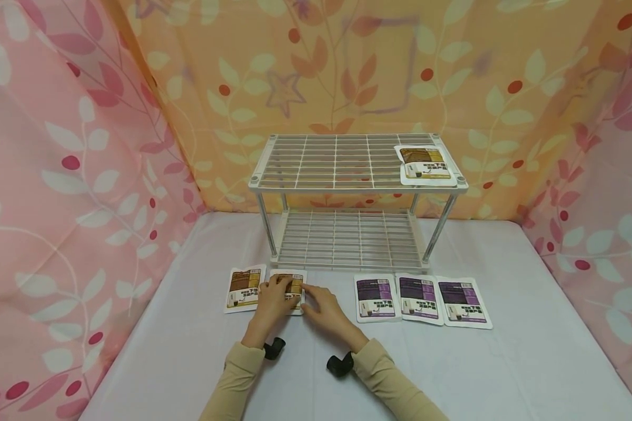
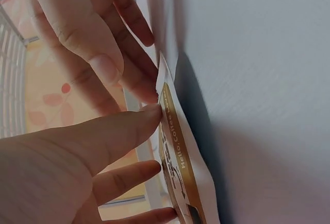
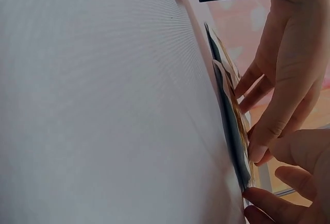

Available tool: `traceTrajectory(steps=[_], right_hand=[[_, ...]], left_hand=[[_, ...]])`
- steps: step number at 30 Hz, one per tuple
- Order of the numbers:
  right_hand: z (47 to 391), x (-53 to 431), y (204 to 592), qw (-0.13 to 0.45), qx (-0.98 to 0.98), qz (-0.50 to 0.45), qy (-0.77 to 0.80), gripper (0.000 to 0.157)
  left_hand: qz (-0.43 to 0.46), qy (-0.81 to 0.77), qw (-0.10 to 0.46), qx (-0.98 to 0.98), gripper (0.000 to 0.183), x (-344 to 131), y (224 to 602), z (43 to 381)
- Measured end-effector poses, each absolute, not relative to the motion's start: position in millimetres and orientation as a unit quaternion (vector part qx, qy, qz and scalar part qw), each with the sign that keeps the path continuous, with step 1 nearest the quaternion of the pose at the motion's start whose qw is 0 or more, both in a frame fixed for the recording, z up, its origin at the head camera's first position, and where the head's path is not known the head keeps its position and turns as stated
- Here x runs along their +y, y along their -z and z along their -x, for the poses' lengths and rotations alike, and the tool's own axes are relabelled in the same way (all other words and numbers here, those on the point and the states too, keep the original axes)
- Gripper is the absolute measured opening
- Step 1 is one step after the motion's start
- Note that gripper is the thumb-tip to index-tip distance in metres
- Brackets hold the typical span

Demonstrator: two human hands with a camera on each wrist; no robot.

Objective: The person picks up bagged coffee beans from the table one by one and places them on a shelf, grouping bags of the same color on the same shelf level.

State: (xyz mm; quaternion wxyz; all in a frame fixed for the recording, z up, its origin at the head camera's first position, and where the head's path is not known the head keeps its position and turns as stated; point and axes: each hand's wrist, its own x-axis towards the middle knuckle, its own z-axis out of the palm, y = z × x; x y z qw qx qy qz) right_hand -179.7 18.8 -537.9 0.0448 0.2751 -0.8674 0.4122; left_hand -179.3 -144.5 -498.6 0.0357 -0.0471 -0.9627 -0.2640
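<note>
The left hand (image 1: pixel 270 301) arches over a brown-and-white packet (image 1: pixel 297 283), its fingers spread and loosely bent, with the thumb and fingertips touching the printed face rather than closing round it. The right hand (image 1: pixel 326 307) is at the packet's right edge, its fingers extended and parted and the fingertips at the rim; it has no grip on anything. The packet lies face up on the white bench (image 1: pixel 532 374), just in front of the left front corner of a wire shelf (image 1: pixel 347 190). The left wrist view shows gold print reading "Hello, Coffee" along one edge, with a dark shadow beside it.

Just left of this packet lies a second brown packet (image 1: pixel 244 289), slightly tilted. Well apart to the right, three purple packets (image 1: pixel 420 298) lie face up side by side in a row, near the shelf's right front corner. The shelf has two white wire tiers on metal posts, and a third brown packet (image 1: pixel 426 165) lies on the right end of its upper tier.

Beige sleeves (image 1: pixel 395 380) cover both forearms, and a black device (image 1: pixel 340 366) sits at each wrist. Patterned cloth (image 1: pixel 321 76) hangs behind and at both sides.
</note>
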Motion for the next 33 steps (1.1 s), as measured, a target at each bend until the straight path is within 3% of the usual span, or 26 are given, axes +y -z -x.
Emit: traceTrajectory(steps=[19,28,33], right_hand=[[180,17,539,0.077,-0.849,-0.272,-0.447,0.043],[187,22,553,0.151,-0.812,-0.297,-0.479,0.038],[181,23,544,0.125,-0.819,-0.266,-0.492,0.04]], left_hand=[[0.034,0.285,0.023,-0.958,0.052,-140,497,178],[0.06,0.33,0.025,-0.942,0.058,-145,498,175],[0.073,0.34,0.031,-0.937,0.061,-146,497,173]])
